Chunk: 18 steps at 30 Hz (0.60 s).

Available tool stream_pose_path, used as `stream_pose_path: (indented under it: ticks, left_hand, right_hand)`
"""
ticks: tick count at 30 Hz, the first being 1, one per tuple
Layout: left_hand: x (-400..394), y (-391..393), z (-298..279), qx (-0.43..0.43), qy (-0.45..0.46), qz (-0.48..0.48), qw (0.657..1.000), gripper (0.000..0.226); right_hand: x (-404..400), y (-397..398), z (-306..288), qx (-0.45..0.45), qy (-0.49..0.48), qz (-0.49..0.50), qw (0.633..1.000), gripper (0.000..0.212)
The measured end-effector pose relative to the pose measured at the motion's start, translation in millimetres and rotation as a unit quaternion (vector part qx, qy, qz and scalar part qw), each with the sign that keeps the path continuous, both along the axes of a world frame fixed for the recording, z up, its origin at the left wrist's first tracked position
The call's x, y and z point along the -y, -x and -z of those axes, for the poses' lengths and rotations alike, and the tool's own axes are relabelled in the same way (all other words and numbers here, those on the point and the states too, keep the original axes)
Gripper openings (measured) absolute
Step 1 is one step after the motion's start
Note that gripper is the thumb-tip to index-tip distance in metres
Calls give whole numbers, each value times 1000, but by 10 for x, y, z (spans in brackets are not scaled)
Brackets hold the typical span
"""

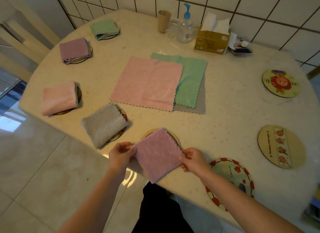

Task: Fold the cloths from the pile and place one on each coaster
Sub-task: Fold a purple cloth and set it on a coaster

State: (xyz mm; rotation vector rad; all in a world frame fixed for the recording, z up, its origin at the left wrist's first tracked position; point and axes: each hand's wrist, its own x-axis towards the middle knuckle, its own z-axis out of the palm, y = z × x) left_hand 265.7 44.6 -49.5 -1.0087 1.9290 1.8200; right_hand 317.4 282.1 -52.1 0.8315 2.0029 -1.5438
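A folded mauve cloth [158, 154] hangs over the table's near edge, its far corner over a round coaster [175, 138]. My left hand [121, 154] pinches its left corner and my right hand [193, 160] pinches its right corner. In the table's middle lies the pile: a flat pink cloth [147, 82] on a green cloth [190, 82] and a grey cloth [195, 108]. Folded cloths sit on coasters along the left: grey [103, 124], pink [58, 98], mauve [74, 50], green [103, 28]. Bare coasters lie at the right: apple-rimmed [232, 179], beige [280, 146], flower-faced [280, 82].
At the back stand a brown cup [164, 21], a clear pump bottle [186, 27] with a blue top, a tissue box [212, 39] and a small heap of oddments [240, 46]. A tiled wall [259, 7] runs behind, and a wooden chair [22, 40] stands at the left.
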Motion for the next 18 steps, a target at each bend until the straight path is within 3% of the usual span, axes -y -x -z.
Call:
stream_pose_path:
  ticks: [6,9,11,14,16,18]
  left_hand:
    - [-27,30,-1,-43,60,40,996,18]
    - [-39,15,10,-49,176,121,976,15]
    - [-31,39,19,-95,272,204,936,18]
    - [-10,162,9,-172,381,334,845,30]
    - [6,303,-21,-228,410,393,791,36]
    - [0,526,-77,-265,391,424,773,38]
  right_hand:
    - [-12,-28,11,-18,-20,20,999,9]
    - [-30,-34,2,-15,-72,-14,997,15]
    - [-48,4,-26,1,-104,-50,993,21]
    - [-138,140,-105,47,-140,-128,981,22]
    - [-223,289,-141,32,-206,-177,962,17]
    - [-282,518,-183,-9,-263,-192,946,14]
